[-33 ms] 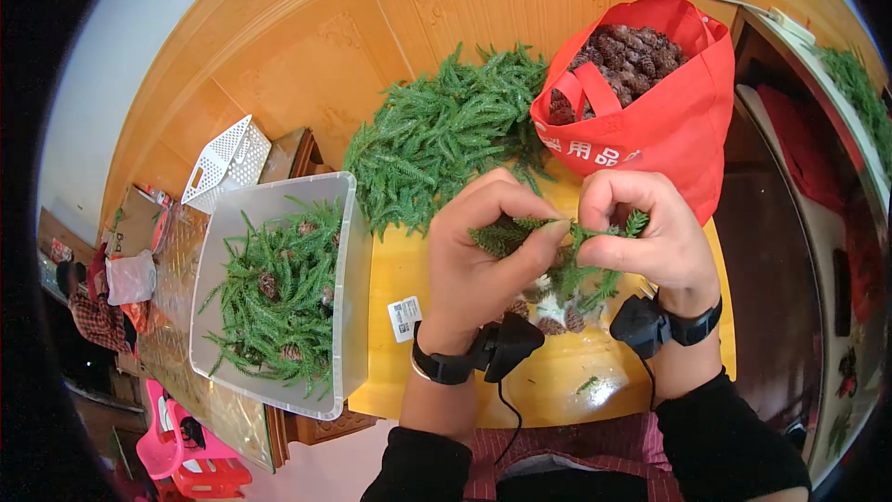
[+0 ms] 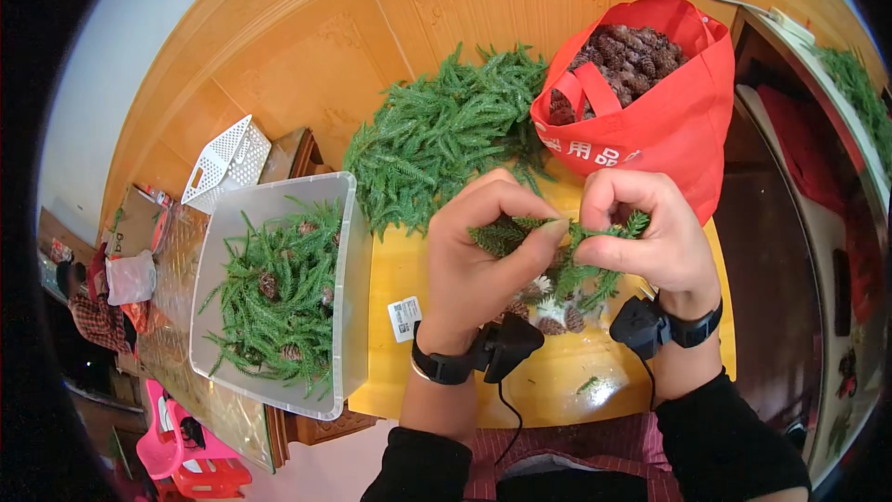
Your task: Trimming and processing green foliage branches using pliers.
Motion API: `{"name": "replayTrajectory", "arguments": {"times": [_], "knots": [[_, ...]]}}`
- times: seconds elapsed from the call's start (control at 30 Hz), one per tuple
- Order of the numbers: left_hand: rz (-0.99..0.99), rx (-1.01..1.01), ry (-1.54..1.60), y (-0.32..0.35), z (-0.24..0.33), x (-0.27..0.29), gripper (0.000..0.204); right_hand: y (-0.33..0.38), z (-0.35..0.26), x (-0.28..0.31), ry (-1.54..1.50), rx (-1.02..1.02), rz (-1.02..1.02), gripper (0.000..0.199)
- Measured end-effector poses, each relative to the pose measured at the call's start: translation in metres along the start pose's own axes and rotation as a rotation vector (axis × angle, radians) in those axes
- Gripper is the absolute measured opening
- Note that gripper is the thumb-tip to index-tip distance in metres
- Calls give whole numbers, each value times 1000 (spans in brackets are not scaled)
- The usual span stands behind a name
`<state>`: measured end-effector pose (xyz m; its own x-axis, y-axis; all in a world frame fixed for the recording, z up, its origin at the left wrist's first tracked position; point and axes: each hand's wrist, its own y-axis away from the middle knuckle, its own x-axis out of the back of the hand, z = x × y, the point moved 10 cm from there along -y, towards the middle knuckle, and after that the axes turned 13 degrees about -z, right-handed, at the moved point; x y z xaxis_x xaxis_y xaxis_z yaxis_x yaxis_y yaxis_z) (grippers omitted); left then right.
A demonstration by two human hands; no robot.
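Above the yellow table (image 2: 400, 390), my left hand (image 2: 483, 256) and my right hand (image 2: 655, 232) pinch a green artificial pine sprig (image 2: 599, 281) between thumbs and fingers. Its needles stick out left of my left thumb and beneath my right fingers; the middle is partly covered. Below the hands lie a few brown pine cones (image 2: 551, 325), some with white tips, half hidden by the sprig. A large heap of loose pine sprigs (image 2: 446, 139) rests behind my left hand. Beyond my right hand stands a red bag (image 2: 664, 125) full of pine cones (image 2: 641, 56).
On the left, a clear plastic bin (image 2: 357, 307) holds pine sprigs with cones (image 2: 279, 288). Behind it is a white perforated basket (image 2: 228, 163). A small label card (image 2: 404, 318) lies by my left wrist. Pink chair (image 2: 163, 442) at lower left; a person (image 2: 98, 321) at far left.
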<state>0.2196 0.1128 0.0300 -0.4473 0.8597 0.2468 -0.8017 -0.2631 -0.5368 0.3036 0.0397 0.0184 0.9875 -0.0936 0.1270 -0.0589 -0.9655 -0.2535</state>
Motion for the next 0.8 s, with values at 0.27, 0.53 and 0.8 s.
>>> {"name": "replayTrajectory", "arguments": {"times": [0.27,0.53,0.8], "knots": [[56,42,43,2,4,6,6,10,-35,3,565,269,235,17],[84,144,182,4,-7,2,5,20,-53,-10,1001,359,415,21],[177,174,295,11,-12,5,5,16,-53,-10,1051,291,477,21]]}}
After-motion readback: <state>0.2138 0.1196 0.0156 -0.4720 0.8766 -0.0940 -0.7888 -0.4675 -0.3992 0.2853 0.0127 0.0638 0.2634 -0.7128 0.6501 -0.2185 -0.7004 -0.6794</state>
